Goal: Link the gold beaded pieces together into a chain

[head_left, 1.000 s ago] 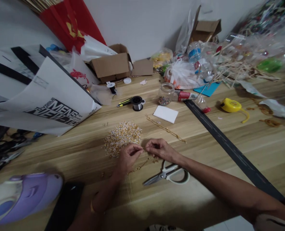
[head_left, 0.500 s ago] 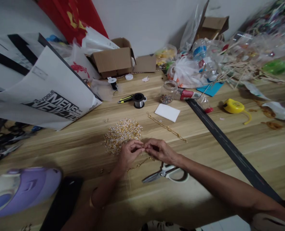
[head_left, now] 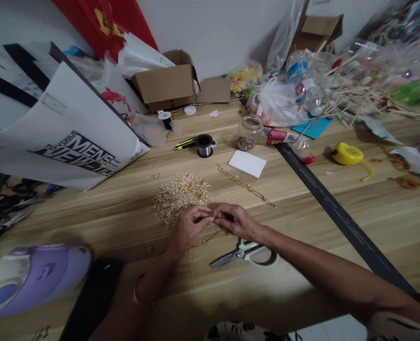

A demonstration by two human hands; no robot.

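Observation:
My left hand (head_left: 192, 226) and my right hand (head_left: 237, 220) meet fingertip to fingertip over the table, both pinched closed. Whatever lies between the fingers is too small to make out. Just beyond my left hand is a heap of small gold and silver-coloured links (head_left: 179, 196). A short gold chain (head_left: 207, 240) lies on the wood below the hands, partly hidden by them. Scissors (head_left: 243, 253) with pale handles rest under my right wrist. Farther up, a longer gold chain (head_left: 245, 185) stretches slantwise across the wood.
A white card (head_left: 247, 164), a wire spool (head_left: 204, 146) and a jar of beads (head_left: 249, 132) stand beyond the chains. A dark strip (head_left: 341, 215) runs down the right side, near a yellow tape measure (head_left: 347, 154). At left are a large paper bag (head_left: 71, 128) and a purple appliance (head_left: 57, 279).
The view has shifted very slightly. Both hands keep their fingertips together in nearly the same spot, and the things on the table have not moved.

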